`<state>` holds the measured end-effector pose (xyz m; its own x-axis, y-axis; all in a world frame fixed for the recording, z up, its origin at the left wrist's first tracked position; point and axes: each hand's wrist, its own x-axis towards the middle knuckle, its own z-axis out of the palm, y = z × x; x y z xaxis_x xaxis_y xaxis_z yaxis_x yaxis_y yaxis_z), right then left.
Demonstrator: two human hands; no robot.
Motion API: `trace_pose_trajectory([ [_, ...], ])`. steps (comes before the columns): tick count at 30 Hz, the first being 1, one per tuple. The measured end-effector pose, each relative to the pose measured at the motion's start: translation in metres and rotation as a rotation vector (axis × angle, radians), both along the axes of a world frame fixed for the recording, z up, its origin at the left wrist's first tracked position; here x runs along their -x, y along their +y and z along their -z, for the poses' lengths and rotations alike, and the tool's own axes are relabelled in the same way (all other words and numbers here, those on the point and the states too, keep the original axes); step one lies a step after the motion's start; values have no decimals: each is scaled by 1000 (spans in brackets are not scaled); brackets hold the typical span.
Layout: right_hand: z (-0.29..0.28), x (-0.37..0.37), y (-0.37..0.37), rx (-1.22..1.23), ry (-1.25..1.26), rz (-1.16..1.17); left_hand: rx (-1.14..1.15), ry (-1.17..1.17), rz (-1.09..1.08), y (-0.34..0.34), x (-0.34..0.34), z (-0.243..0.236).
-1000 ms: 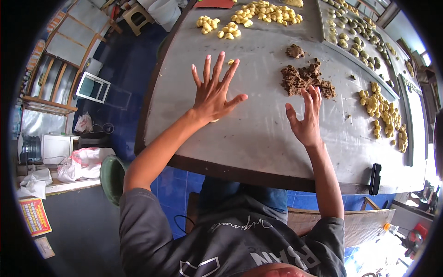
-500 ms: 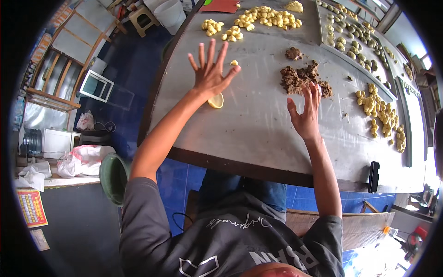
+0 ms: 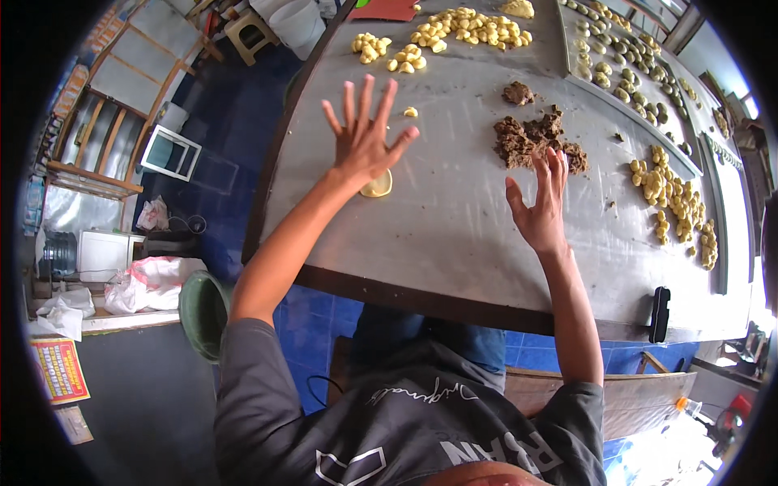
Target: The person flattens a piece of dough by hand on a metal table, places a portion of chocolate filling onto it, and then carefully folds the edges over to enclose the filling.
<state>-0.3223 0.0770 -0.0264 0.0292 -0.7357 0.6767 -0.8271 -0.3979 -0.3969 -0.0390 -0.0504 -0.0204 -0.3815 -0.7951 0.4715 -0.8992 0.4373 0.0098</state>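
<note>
My left hand (image 3: 365, 138) is spread wide, fingers apart and palm down, just above the steel tabletop, holding nothing. Partly hidden behind its wrist lies a flattened yellowish dough disc (image 3: 378, 186). A small dough piece (image 3: 411, 112) sits just right of the left fingers. My right hand (image 3: 540, 202) has its fingers stretched out and its thumb apart. Its fingertips are at the near edge of a crumbly brown filling heap (image 3: 515, 144); whether they touch it I cannot tell. A smaller brown lump (image 3: 519, 93) rests beyond the heap.
Yellow dough pieces (image 3: 474, 28) lie in groups along the far side, and more dough pieces (image 3: 685, 202) on the right. A tray (image 3: 596, 87) of greenish balls stands at the far right. Near the front right edge is a black object (image 3: 660, 314). A red sheet (image 3: 387, 10) lies far left.
My left hand has drawn slightly left and toward me, its fingers still spread. The right hand stays by the brown heap with little change.
</note>
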Motion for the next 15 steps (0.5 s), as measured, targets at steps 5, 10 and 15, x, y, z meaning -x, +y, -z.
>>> trace_pose_trajectory([
  [5, 0, 4, -2, 23, -26, 5, -33, 31, -22, -21, -3, 6],
  [10, -1, 2, -2, 10, -18, -5, 64, -78, -20, -32, -5, -4],
  [15, -2, 4, -1, 8, -4, -3, 63, -76, 58, -11, 22, 1],
])
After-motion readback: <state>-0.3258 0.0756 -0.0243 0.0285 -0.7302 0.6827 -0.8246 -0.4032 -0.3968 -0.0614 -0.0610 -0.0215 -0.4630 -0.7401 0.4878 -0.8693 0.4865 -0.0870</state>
